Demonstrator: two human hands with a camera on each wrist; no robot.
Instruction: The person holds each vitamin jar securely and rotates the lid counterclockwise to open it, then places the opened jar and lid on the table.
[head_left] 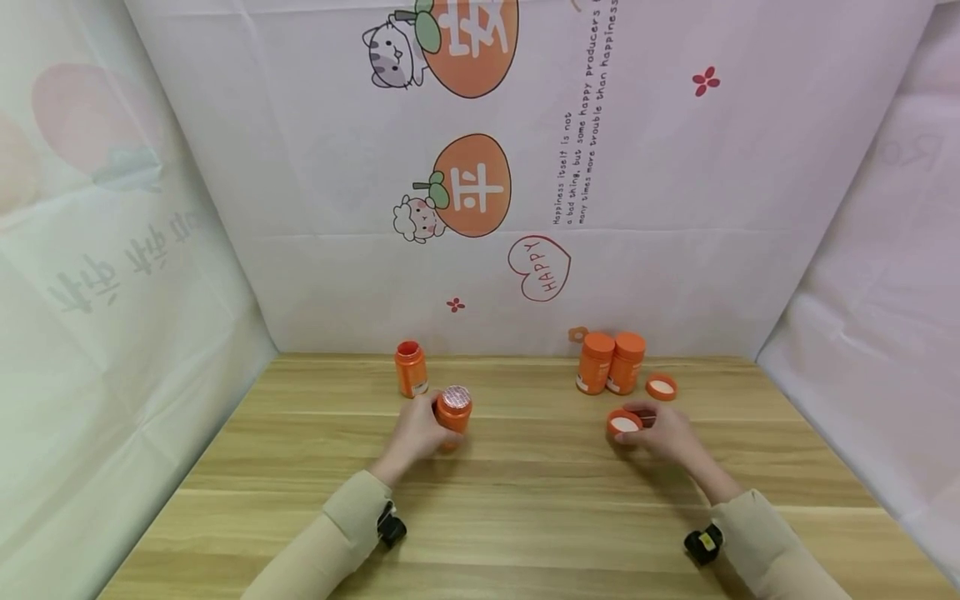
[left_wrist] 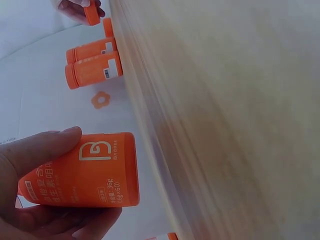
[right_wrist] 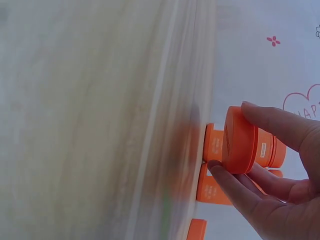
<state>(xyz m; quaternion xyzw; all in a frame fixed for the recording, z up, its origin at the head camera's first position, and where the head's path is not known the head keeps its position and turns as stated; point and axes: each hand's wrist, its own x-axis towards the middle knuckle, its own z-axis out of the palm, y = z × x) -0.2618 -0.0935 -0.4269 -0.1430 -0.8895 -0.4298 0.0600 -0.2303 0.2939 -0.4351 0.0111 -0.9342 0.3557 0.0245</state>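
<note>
My left hand [head_left: 415,431] grips an orange bottle [head_left: 454,423] round its side, with thumb and fingers on opposite sides. Silver foil covers the bottle's uncapped mouth, and its printed label shows in the left wrist view. To the right, my right hand [head_left: 666,435] pinches an orange cap [right_wrist: 240,140] by its rim, held above the table. The white inside of that cap faces up in the head view. Just behind my left hand stands a second uncapped orange bottle [head_left: 412,372], its mouth without foil.
Two capped orange bottles, one on the left [head_left: 595,365] and one on the right [head_left: 627,365], stand side by side at the table's back. Beside them another orange cap [head_left: 662,387] lies inside-up. A printed white cloth [head_left: 337,250] hangs behind the wooden table [head_left: 525,517].
</note>
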